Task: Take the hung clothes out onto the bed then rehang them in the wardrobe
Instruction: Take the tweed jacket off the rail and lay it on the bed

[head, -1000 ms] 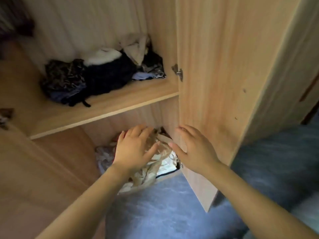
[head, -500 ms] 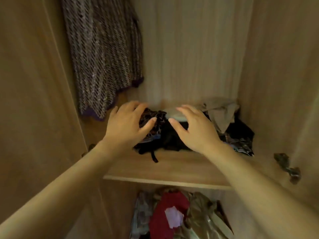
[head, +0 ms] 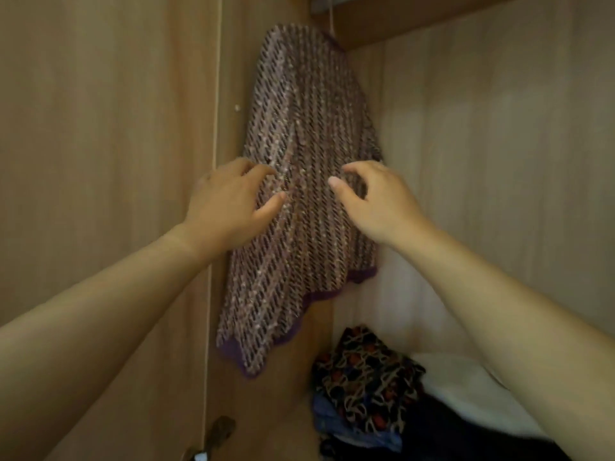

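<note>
**Two bare hands reach a knitted top hanging in a wooden wardrobe**

Seen from the head camera, a person's left hand (head: pixel 229 207) and right hand (head: pixel 376 204) are raised side by side in front of a knitted top (head: pixel 306 154), a pink-and-dark woven garment with a purple hem. The top hangs from the upper part of the wardrobe (head: pixel 499 144), close to its left inner wall, its shoulder near a thin hanger hook (head: pixel 331 15) that runs up toward the top edge of the compartment. The hanger itself is hidden under the fabric.

The left hand is spread, fingers loosely curved, its thumb and fingertips lying against the left edge of the knit at about mid-height. The right hand is also unclenched, fingers bent like a claw and thumb extended toward the other hand; whether its fingertips touch the fabric cannot be told. Neither hand has closed around the garment.

Below the hem, in the lower right corner of the compartment, folded clothes lie in a pile: a dark patterned cloth (head: pixel 366 371) on top of something blue (head: pixel 336 424), with a white item (head: pixel 466 390) and a black one (head: pixel 466 444) beside them. A metal hinge (head: pixel 213 434) shows at the lower left edge of the wardrobe.
</note>
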The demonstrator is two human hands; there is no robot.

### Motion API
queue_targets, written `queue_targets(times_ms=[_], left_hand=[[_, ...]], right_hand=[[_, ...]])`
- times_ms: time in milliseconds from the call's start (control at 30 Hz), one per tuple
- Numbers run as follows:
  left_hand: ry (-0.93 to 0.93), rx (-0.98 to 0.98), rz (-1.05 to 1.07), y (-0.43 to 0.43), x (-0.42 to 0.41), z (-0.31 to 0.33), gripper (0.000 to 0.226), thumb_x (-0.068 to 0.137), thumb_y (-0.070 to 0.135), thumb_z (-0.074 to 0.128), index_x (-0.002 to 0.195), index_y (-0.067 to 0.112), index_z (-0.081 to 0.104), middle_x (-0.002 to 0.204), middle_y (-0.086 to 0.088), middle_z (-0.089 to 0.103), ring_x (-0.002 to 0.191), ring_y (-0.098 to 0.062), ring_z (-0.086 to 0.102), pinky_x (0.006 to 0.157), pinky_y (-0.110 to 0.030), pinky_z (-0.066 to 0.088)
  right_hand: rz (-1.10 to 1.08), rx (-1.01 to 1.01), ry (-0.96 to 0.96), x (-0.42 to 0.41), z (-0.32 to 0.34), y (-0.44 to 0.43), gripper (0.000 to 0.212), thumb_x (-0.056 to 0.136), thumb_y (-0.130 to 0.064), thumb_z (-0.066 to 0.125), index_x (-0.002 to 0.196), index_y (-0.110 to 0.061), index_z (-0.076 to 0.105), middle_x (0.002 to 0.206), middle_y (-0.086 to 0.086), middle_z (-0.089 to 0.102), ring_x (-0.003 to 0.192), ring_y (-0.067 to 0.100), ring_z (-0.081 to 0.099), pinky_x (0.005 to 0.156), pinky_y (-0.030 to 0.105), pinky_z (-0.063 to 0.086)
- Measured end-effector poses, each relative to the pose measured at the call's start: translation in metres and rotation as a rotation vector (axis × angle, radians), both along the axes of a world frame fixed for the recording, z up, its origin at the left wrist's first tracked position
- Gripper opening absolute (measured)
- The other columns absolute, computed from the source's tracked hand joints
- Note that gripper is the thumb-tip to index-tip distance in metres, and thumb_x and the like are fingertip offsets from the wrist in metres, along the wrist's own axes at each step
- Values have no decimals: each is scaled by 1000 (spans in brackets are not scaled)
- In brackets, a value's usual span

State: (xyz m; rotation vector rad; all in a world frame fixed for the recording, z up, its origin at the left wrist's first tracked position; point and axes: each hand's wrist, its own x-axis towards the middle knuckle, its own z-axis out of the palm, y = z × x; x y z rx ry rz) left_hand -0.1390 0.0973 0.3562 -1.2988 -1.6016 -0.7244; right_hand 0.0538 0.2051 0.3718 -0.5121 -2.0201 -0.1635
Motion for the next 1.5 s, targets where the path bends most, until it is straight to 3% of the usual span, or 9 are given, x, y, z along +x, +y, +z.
queue_targets(times_ms=[267,400,633,800,967,1067,1167,1300,1500], left_hand=[[162,136,209,-11,-61,82,68,78,61,27,124,21,57,122,-13,56,107,-36,54,93,-43,39],[224,188,222,1,-78,116,64,79,57,31,117,17,62,118,-16,59,105,-37,55,91,-41,36],[272,159,247,43,-83,139,52,86,54,39,123,22,57,130,-10,54,123,-29,47,109,-51,19],[249,221,156,73,-81,153,57,78,54,37,113,20,64,121,-12,60,117,-30,53,105,-54,24],[229,268,103,89,-76,187,65,75,56,28,112,17,65,117,-15,61,114,-32,54,103,-51,26],[222,313,85,93,-80,199,62,78,54,30,110,16,65,113,-15,63,110,-34,57,98,-48,35],[250,361,51,95,-84,198,55,79,51,35,107,16,66,109,-15,64,105,-33,59,95,-49,39],[264,382,24,96,-88,198,53,79,50,36,106,16,67,108,-14,65,102,-32,61,94,-48,41],[291,391,24,100,-93,199,56,80,53,33,110,19,66,110,-11,64,105,-29,60,95,-45,40]], right_hand=[[70,-3,100,-101,95,15,65,88,-56,48,137,-15,40,141,5,39,126,23,41,99,34,37],[69,-49,182,-136,119,31,67,84,-47,62,136,-13,38,138,6,40,124,24,43,99,31,37],[141,-89,280,-117,111,61,58,85,-20,67,137,-26,42,125,-1,56,89,9,53,81,24,43],[103,-118,313,-64,111,76,58,80,-25,72,131,-24,46,102,-7,58,88,11,58,70,18,44],[197,-177,372,-47,188,55,59,86,-43,60,137,-20,41,117,-4,51,107,14,51,96,39,47],[125,-34,281,-73,239,41,57,88,-46,55,138,-20,41,129,1,51,116,18,50,97,33,42],[51,52,169,-99,259,50,52,88,-42,58,134,-20,47,127,2,51,113,17,50,91,28,41],[-11,226,307,-91,254,82,37,88,-27,61,123,-19,58,122,1,56,112,14,52,85,17,33],[-117,235,338,-51,253,108,43,84,-33,66,123,-17,59,124,1,60,116,16,53,91,23,39]])
